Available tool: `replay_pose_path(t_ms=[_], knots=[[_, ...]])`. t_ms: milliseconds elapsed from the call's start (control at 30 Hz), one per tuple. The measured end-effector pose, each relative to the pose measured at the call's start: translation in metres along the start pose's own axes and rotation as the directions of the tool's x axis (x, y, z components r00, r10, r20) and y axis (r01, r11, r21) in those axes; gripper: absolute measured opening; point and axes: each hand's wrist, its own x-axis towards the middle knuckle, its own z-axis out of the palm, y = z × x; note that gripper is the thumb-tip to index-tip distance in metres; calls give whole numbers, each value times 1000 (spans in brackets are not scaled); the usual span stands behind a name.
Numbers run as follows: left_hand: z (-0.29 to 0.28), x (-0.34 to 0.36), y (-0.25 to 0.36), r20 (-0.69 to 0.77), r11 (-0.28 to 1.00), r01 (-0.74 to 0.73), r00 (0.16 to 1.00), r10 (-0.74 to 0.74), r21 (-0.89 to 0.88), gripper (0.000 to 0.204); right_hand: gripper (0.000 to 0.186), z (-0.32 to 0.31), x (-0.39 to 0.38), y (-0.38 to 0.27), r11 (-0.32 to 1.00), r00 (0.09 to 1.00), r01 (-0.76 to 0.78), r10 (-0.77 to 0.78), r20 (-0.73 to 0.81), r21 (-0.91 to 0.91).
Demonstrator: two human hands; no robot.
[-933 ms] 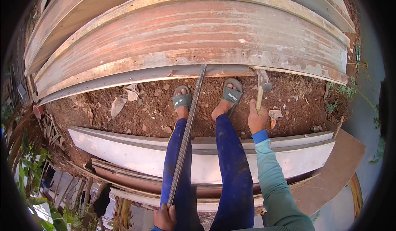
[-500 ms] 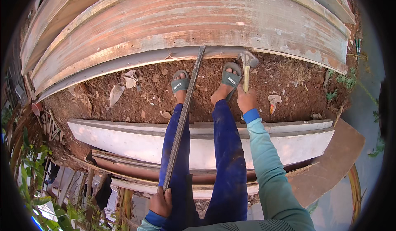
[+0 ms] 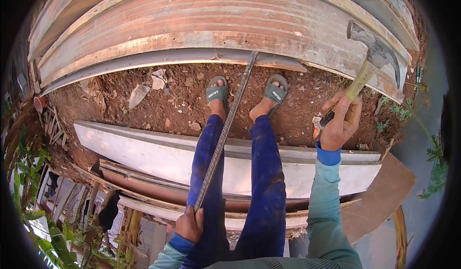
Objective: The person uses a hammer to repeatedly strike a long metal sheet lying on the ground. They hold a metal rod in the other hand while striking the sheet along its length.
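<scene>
Head view, left hand (image 3: 189, 226): clamped on long, ribbed, grey metal bar (image 3: 222, 142), presumably steadying it
Bar tip: at lower edge of weathered reddish-grey wooden panel (image 3: 192, 22)
Right hand (image 3: 341, 125): clamped on yellow-handled grey claw hammer (image 3: 362, 76), gripped low, likely for leverage

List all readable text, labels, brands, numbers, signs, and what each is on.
Left sandal: white lettering on the strap; wording not copied.
Right sandal: same, white lettering; not copied.
Hammer, ribbed metal bar: no lettering I can make out.
Scrap beside the right hand: too small to tell.
</scene>
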Motion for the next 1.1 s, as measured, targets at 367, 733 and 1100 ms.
replay_pose_path(t_ms=[367, 733, 1100], knots=[[-8, 2, -9, -11, 992, -82, 997, 81, -94, 29, 23, -3, -37, 78, 756, 891, -138, 376, 253, -639], [-94, -77, 16, -72, 968, -205, 978, 196, -145, 39, 25, -55, -84, 42, 776, 774, -628, 631, 54, -60], [-93, -81, 69, -21, 967, -247, 969, 246, -69, 32, 26, -99, -83, 24, 676, 701, -708, 708, 84, 205]])
